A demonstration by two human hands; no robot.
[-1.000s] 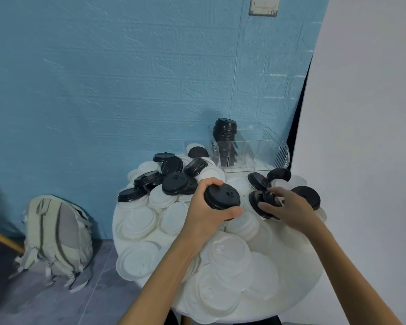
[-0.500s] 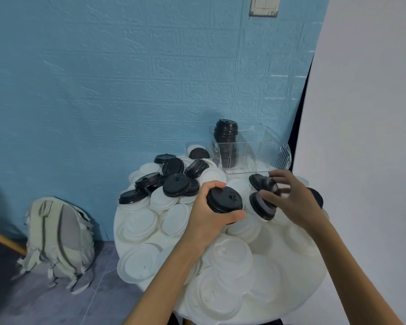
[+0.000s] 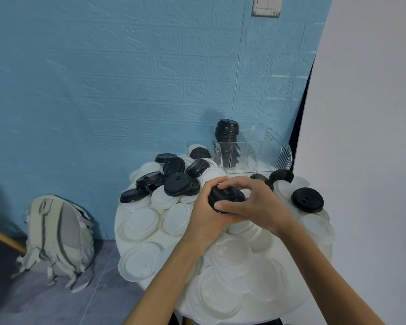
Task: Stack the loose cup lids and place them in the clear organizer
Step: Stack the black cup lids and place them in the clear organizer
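Observation:
Both hands meet over the middle of the round white table [image 3: 150, 283]. My left hand [image 3: 208, 215] grips a small stack of black lids [image 3: 225, 198] from the left and below. My right hand [image 3: 251, 202] curls over the same stack from the right, fingers on top, thumb at the front. Loose black lids [image 3: 177, 184] lie at the back left, another black lid [image 3: 307, 200] at the right. White lids [image 3: 232, 261] cover most of the table. The clear organizer [image 3: 263, 153] stands at the back with a tall black lid stack [image 3: 226, 134] in its left corner.
A blue brick-patterned wall rises right behind the table, a white wall [image 3: 373, 137] close on the right. A pale backpack [image 3: 59, 238] leans on the floor at the left. A small clear box [image 3: 198, 148] with lids sits left of the organizer.
My right hand lifted black lids from the right side of the table and brought them left onto the stack in my left hand. Both hands now clasp that stack together.

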